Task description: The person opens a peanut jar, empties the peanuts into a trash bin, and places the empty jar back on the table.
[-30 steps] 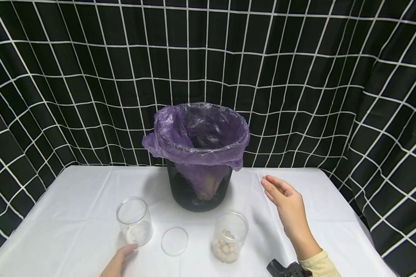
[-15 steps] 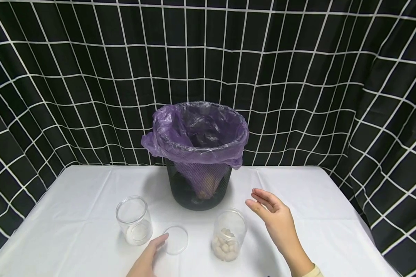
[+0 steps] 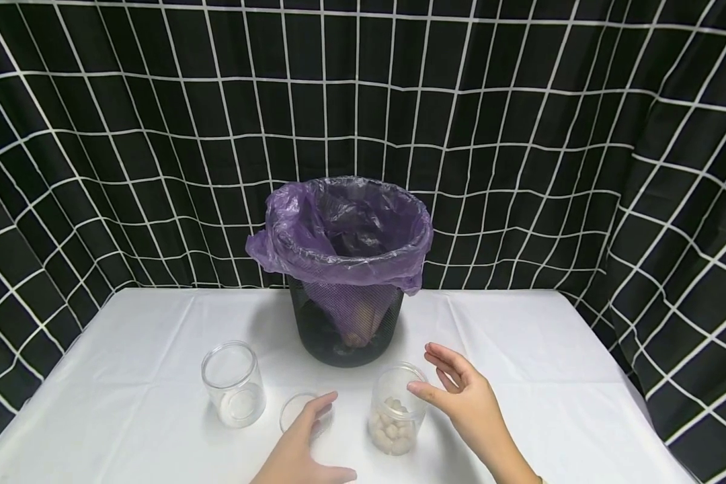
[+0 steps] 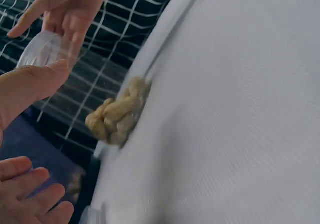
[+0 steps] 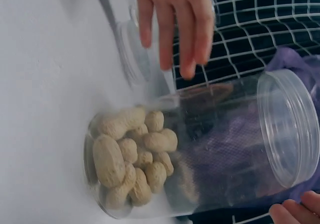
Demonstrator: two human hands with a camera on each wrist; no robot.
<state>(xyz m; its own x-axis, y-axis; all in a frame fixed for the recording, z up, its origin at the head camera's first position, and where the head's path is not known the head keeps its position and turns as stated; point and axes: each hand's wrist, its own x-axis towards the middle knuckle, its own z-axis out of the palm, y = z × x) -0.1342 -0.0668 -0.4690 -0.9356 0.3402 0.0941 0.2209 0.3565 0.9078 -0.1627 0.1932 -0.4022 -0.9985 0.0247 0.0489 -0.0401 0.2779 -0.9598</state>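
A clear jar (image 3: 393, 433) holding several peanuts (image 5: 110, 159) in their shells stands upright at the table's front, its mouth uncovered. My right hand (image 3: 462, 396) is beside its rim, fingers spread and slightly bent; whether the thumb touches the jar I cannot tell. From the left, my left hand (image 3: 299, 447) reaches toward the same jar, thumb and fingers apart, holding nothing. It partly covers a clear round lid (image 3: 292, 407) lying flat on the table. In the left wrist view the peanut jar's rim (image 4: 42, 49) appears between both hands.
A second clear jar (image 3: 234, 396), without a lid, stands at the left. Behind everything is a dark mesh bin (image 3: 305, 329) lined with a purple bag (image 3: 363, 269). A white cloth (image 3: 151, 376) covers the table; a black gridded curtain (image 3: 339, 111) hangs around it.
My left hand has left the other jar's base and moved right across the lid. My right hand has come left and down to the peanut jar's rim, its fingers spreading.
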